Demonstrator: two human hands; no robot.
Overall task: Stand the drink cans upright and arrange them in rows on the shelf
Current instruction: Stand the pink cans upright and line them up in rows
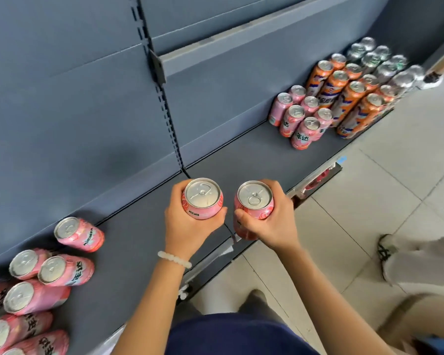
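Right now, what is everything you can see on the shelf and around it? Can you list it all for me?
Held pink cans: two, pink, one in the left hand, one in the right hand, over the shelf's front.
Fallen pink cans: at least seven, pink, lying on their sides at the shelf's left end.
Standing pink cans: about six, pink, upright in rows on the right.
Orange cans: about ten, orange, taller, upright beside the pink rows.
Silver cans: several, silver-green, blurred, far right end.
Shelf: one, dark grey.
Floor: pale tiles.
Bracelet: one, white beads, left wrist.
Left hand: grips a can.
Right hand: grips a can.
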